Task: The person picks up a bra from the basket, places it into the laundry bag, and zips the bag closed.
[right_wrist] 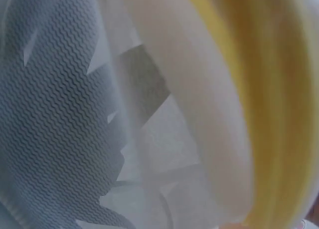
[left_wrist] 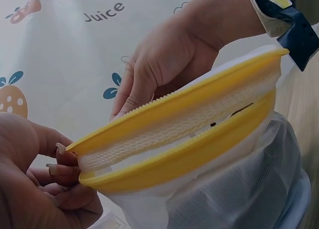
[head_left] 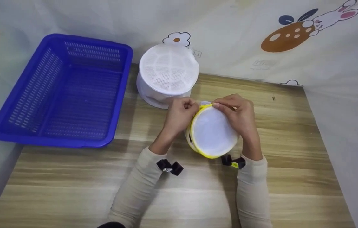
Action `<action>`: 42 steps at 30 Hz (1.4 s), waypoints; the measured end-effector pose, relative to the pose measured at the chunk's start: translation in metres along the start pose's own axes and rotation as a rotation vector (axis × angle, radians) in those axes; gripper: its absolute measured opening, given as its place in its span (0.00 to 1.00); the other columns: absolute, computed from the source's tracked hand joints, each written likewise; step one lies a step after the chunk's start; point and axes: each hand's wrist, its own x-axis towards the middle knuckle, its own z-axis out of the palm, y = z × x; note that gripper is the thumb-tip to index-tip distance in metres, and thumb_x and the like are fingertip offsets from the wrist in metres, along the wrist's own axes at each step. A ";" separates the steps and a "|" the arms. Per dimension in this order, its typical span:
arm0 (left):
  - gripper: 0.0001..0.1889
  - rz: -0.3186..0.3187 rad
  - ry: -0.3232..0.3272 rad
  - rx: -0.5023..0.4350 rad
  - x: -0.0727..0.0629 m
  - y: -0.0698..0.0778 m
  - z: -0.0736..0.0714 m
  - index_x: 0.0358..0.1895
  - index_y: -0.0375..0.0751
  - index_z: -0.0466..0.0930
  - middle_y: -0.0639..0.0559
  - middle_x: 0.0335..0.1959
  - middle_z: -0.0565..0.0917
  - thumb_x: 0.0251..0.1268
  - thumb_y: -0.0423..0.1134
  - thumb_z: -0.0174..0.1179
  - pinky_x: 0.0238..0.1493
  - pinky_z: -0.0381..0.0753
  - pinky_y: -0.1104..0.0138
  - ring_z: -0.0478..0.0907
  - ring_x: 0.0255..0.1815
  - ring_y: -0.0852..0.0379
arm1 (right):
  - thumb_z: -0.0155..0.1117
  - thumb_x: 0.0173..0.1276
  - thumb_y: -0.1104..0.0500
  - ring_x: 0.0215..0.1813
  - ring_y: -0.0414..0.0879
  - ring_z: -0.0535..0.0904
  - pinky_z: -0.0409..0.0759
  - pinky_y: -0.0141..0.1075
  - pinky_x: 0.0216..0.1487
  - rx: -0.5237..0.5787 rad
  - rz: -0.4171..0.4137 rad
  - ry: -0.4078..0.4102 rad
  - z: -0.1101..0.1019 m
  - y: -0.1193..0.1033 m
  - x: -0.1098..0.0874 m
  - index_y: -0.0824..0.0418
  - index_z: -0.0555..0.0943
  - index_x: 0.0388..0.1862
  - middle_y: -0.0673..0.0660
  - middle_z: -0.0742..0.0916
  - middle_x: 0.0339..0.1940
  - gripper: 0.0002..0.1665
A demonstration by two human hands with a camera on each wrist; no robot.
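Note:
A small round white mesh laundry bag point(head_left: 215, 131) with yellow zipper trim point(left_wrist: 184, 97) is held up between both hands, its pale lid facing the head camera. At the far edge, my left hand point(head_left: 179, 115) pinches the end of the yellow trim between thumb and fingers. Just to the right, my right hand point(head_left: 237, 115) pinches the same rim with thumb and forefinger. In the left wrist view, the two yellow bands stand apart, with white mesh and a gap between them. Yellow trim and patterned mesh point(right_wrist: 55, 109) fill the right wrist view, hiding the right fingers.
A larger white mesh laundry bag point(head_left: 169, 68) stands upright behind my left hand. On the left sits a blue plastic basket point(head_left: 122, 91) with slotted walls. A printed cloth point(head_left: 229, 38) hangs behind the wooden table point(head_left: 293, 177). Black wrist mounts point(head_left: 170, 167) sit on both sleeves.

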 end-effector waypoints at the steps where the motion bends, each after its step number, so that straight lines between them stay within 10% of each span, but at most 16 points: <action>1: 0.10 -0.010 -0.002 -0.003 -0.001 0.000 0.000 0.19 0.35 0.76 0.55 0.12 0.69 0.58 0.25 0.57 0.18 0.63 0.72 0.64 0.15 0.63 | 0.70 0.58 0.68 0.37 0.48 0.79 0.75 0.31 0.38 -0.003 0.007 0.000 0.000 -0.001 -0.001 0.68 0.87 0.32 0.60 0.87 0.30 0.04; 42: 0.10 0.037 0.012 0.018 -0.002 0.005 0.000 0.20 0.34 0.79 0.55 0.11 0.70 0.59 0.27 0.57 0.16 0.64 0.73 0.64 0.13 0.64 | 0.70 0.57 0.70 0.36 0.50 0.79 0.76 0.28 0.35 0.045 -0.044 0.092 0.005 -0.001 -0.001 0.71 0.87 0.29 0.62 0.86 0.27 0.03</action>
